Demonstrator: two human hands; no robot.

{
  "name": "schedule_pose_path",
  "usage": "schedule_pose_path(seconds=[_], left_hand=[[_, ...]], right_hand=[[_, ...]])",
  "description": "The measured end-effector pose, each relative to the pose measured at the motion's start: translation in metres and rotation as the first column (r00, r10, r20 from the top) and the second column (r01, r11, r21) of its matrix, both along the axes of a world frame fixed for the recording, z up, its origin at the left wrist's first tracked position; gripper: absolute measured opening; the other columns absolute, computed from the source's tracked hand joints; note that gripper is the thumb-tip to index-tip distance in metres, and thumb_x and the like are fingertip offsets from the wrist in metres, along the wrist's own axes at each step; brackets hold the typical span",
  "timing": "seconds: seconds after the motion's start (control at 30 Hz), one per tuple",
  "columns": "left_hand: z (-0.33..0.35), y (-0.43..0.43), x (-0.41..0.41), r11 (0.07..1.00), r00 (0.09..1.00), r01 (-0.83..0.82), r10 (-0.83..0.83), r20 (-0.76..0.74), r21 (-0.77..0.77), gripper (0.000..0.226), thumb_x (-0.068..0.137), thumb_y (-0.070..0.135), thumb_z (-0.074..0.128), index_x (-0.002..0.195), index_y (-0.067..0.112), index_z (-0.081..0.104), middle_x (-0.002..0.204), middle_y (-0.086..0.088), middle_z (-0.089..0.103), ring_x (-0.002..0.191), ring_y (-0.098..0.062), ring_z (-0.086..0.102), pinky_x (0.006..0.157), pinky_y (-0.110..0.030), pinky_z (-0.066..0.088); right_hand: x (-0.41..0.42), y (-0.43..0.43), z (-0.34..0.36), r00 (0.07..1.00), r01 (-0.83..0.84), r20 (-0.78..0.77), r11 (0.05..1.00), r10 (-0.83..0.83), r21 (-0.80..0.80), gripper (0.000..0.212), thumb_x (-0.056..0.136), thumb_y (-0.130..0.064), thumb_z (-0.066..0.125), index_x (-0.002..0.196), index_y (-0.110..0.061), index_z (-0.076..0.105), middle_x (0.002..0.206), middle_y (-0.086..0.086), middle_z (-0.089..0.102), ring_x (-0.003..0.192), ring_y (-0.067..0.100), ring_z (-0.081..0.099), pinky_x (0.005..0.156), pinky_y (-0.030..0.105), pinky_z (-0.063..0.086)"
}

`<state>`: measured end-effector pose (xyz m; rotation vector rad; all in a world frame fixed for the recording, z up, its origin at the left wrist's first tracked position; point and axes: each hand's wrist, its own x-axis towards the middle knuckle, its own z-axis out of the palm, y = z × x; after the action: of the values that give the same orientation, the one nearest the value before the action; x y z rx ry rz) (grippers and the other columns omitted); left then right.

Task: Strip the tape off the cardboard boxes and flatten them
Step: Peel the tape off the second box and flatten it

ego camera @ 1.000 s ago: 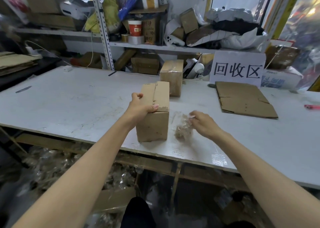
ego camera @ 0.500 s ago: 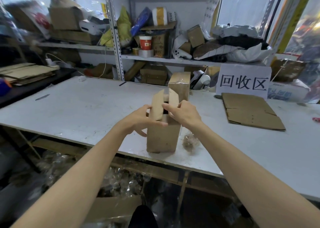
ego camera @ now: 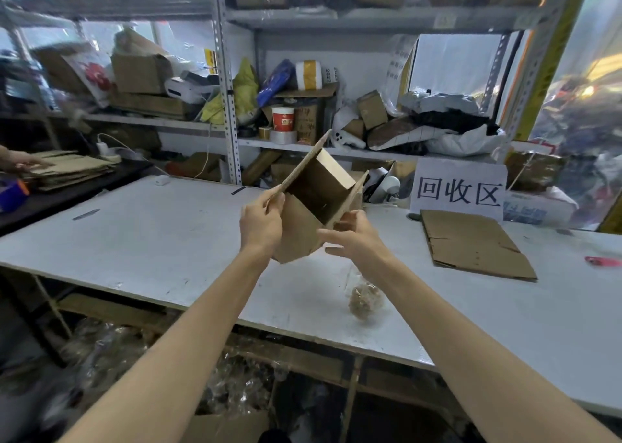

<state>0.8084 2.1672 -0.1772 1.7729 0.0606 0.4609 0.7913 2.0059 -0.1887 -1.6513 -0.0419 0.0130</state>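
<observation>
The left fingers [ego camera: 276, 203] are pinching one open flap and the right fingers [ego camera: 351, 219] are gripping the opposite one, holding the box [ego camera: 301, 230] tilted above the table [ego camera: 151, 240], opened but not yet flattened. A tape wad [ego camera: 365, 300] is lying beneath; the box seems stripped, though blur is hiding its seams. One flat box [ego camera: 471, 244] is lying by the sign [ego camera: 459, 190].

Left hand [ego camera: 261, 222] fingertips behind box [ego camera: 299, 237] flap — pink object [ego camera: 604, 261] edge-cropped.
</observation>
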Motion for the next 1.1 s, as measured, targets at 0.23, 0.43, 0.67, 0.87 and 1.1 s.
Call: schedule_pose_path(seconds=[0.23,0.43,0.67,0.87,1.1], left_hand=[[-0.003,0.005,-0.01,0.999,0.999,-0.013,0.012,0.037,0.039,0.018,0.102,0.036,0.045,0.115,0.03,0.056,0.129,-0.008,0.054,0.108,-0.021,0.055,0.093,-0.035,0.048],[0.0,-0.011,-0.021,0.992,0.994,0.107,-0.106,-0.013,0.062,0.051,0.075,0.041,0.081,0.118,0.027,0.056,0.126,-0.007,0.046,0.11,-0.022,0.052,0.09,-0.031,0.053],[0.006,-0.022,-0.022,0.989,0.995,0.095,-0.091,-0.04,0.116,0.083,0.056,0.029,0.096,0.121,0.015,0.045,0.121,-0.008,0.058,0.111,-0.024,0.057,0.092,-0.041,0.055],[0.011,-0.018,-0.02,0.98,0.98,0.19,-0.187,-0.069,0.056,0.073,0.073,0.007,0.081,0.134,0.016,0.042,0.13,-0.01,0.054,0.117,-0.026,0.054,0.086,-0.031,0.053],[0.023,-0.009,-0.026,0.903,0.901,0.418,-0.427,-0.081,-0.102,0.093,0.058,0.012,0.059,0.147,0.015,0.028,0.143,-0.01,0.042,0.132,-0.031,0.04,0.106,-0.036,0.041]], right_hand=[[-0.005,-0.043,0.036,0.87,0.481,0.227,0.854,-0.437,-0.199,0.095,0.067,-0.046,0.082,0.137,-0.009,0.031,0.136,0.011,0.043,0.119,0.025,0.048,0.087,0.032,0.045],[-0.012,-0.059,0.017,0.913,0.405,0.171,0.774,-0.371,-0.486,0.058,0.062,-0.031,0.087,0.103,-0.013,0.05,0.1,0.007,0.061,0.09,0.023,0.059,0.075,0.039,0.053],[-0.013,-0.067,0.016,0.873,0.478,0.274,0.819,-0.403,-0.317,0.063,0.058,-0.028,0.09,0.11,-0.012,0.058,0.1,0.007,0.069,0.093,0.023,0.065,0.083,0.044,0.056],[-0.008,-0.078,0.018,0.888,0.431,0.301,0.858,-0.348,-0.279,0.047,0.071,-0.006,0.075,0.111,-0.02,0.055,0.101,0.005,0.065,0.091,0.017,0.062,0.069,0.027,0.054],[-0.011,-0.088,0.018,0.913,0.32,0.346,0.907,-0.218,-0.273,0.066,0.083,0.004,0.058,0.138,-0.028,0.041,0.106,0.007,0.059,0.096,0.015,0.057,0.063,0.019,0.051]])
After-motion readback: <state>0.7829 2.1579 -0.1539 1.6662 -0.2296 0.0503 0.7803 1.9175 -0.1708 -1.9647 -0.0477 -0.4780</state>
